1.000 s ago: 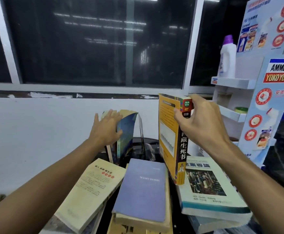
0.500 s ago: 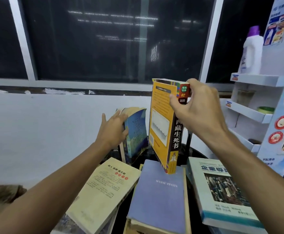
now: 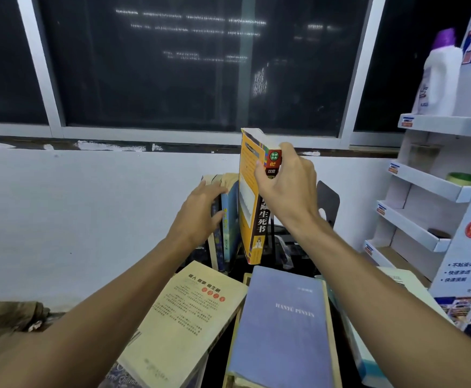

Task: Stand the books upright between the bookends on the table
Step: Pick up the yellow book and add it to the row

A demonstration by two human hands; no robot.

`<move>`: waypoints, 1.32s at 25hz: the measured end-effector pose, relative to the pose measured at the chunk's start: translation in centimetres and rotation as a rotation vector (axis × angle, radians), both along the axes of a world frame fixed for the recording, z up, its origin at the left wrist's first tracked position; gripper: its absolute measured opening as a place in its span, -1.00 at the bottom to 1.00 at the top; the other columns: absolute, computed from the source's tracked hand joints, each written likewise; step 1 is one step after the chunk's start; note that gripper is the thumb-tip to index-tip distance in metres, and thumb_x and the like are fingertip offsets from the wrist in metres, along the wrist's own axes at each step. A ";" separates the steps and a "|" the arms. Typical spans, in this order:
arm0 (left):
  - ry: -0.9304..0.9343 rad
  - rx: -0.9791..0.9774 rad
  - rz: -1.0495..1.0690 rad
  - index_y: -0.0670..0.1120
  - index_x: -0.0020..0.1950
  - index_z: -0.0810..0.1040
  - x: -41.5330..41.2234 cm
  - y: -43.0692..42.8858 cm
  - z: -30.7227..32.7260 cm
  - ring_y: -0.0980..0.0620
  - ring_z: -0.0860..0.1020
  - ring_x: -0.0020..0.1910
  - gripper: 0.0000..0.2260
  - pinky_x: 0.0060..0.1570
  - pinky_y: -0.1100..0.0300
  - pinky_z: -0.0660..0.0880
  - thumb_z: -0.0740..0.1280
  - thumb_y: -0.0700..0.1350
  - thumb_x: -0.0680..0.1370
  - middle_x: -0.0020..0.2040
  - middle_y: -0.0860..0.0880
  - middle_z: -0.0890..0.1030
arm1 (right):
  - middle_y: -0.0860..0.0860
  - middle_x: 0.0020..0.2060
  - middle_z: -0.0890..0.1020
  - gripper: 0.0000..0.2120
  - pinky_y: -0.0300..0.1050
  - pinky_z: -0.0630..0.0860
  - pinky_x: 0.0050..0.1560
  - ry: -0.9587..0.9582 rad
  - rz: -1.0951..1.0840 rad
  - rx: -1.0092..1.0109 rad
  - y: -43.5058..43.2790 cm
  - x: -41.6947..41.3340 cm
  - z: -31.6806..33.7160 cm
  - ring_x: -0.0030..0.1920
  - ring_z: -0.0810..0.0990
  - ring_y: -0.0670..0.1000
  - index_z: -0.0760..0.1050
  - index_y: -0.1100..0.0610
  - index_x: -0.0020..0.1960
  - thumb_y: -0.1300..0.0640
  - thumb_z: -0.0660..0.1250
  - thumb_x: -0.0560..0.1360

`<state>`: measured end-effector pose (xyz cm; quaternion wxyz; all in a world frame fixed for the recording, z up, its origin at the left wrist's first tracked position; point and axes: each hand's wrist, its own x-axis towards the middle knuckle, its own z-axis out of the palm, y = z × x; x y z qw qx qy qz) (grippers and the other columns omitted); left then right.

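My right hand (image 3: 287, 191) grips the top of a thick yellow book (image 3: 249, 197) with a dark spine, held upright right next to a blue book (image 3: 230, 219). My left hand (image 3: 200, 217) presses flat against the left side of the blue book and a thin book beside it, keeping them standing. A black bookend (image 3: 328, 201) rises to the right, behind my right wrist. The left bookend is hidden by the books and my hand. Lying flat in front are a cream book (image 3: 189, 315), a purple-blue book (image 3: 281, 329) and a white book (image 3: 396, 278) under my right arm.
A white wall (image 3: 74, 219) and dark window run behind the table. A cardboard display shelf (image 3: 430, 186) with a white bottle (image 3: 438, 79) stands at the right. A brown cloth (image 3: 7, 315) lies at the far left.
My right hand has carried the yellow book forward and left, up against the blue book. My left hand has pushed the blue book upright.
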<state>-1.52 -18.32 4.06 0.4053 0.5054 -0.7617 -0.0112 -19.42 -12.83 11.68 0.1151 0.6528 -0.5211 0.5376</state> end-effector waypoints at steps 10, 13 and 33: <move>0.007 -0.014 0.006 0.02 0.45 0.47 0.0 -0.6 0.2 -0.08 0.36 0.50 -0.52 0.42 0.00 0.35 0.46 -0.14 0.54 0.41 -0.08 0.52 | 0.05 -0.09 0.67 -0.71 -0.24 0.40 -0.26 -0.025 0.025 0.068 -4.6 2.3 -3.6 -0.17 0.61 0.01 0.48 0.18 0.13 -0.03 0.33 0.59; 0.023 -0.018 0.008 0.03 0.45 0.47 0.2 -0.8 -0.1 -0.03 0.32 0.53 -0.50 0.47 -0.02 0.33 0.48 -0.14 0.53 0.44 -0.05 0.50 | 0.08 -0.12 0.66 -0.71 -0.18 0.41 -0.26 -0.025 0.017 0.090 -5.8 2.5 -5.1 -0.18 0.61 0.06 0.46 0.19 0.10 -0.04 0.33 0.59; 0.071 0.009 -0.036 0.02 0.48 0.45 0.2 -0.6 -0.1 -0.01 0.32 0.53 -0.45 0.44 -0.05 0.39 0.48 -0.21 0.52 0.47 -0.08 0.47 | 0.00 0.26 0.55 -0.37 -0.10 0.61 0.08 0.134 0.421 0.456 -6.0 0.4 -6.4 0.02 0.61 -0.09 0.14 -0.19 0.57 0.04 0.35 0.61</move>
